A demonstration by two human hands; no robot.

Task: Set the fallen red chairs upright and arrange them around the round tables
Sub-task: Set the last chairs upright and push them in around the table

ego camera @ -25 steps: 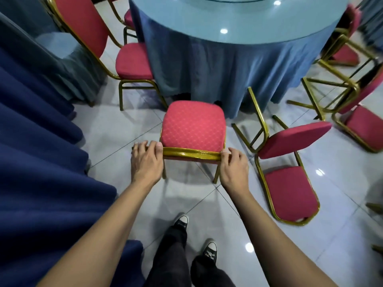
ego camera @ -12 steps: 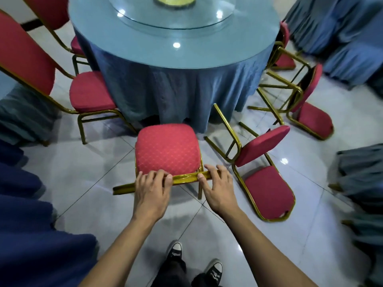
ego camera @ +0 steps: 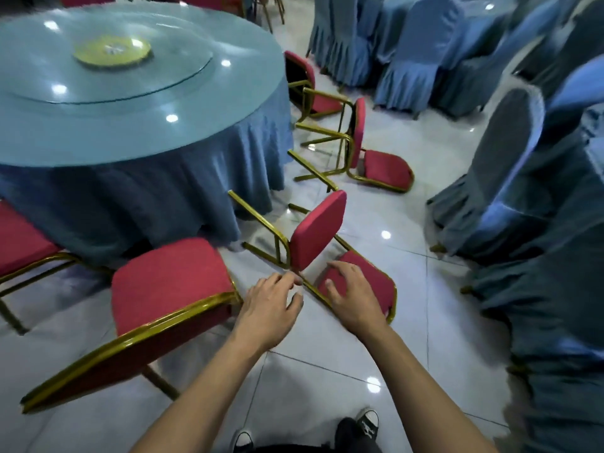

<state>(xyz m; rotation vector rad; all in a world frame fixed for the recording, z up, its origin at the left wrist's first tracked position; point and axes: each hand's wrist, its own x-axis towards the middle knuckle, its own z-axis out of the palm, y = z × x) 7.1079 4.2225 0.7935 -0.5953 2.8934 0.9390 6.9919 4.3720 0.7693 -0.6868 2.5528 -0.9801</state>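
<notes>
An upright red chair (ego camera: 170,282) with a gold frame stands at the round table (ego camera: 137,135), its back toward me at the lower left. To its right a fallen red chair (ego camera: 317,230) lies on its back on the floor, gold legs pointing at the table. My left hand (ego camera: 271,305) hovers open between the two chairs, fingertips near the fallen chair's frame. Open as well, my right hand (ego camera: 351,295) is spread over the fallen chair's backrest cushion (ego camera: 376,279). Farther back lie a second fallen red chair (ego camera: 376,158) and a third red chair (ego camera: 307,83).
Another upright red chair (ego camera: 19,243) shows at the left edge. Several blue-covered chairs (ego camera: 523,191) crowd the right side and back. The floor is glossy white tile (ego camera: 327,371). My shoes (ego camera: 367,423) are at the bottom.
Both hands let go of the upright chair's back rail and moved right to the fallen chair. My view swung right, and the upright chair now sits at the lower left.
</notes>
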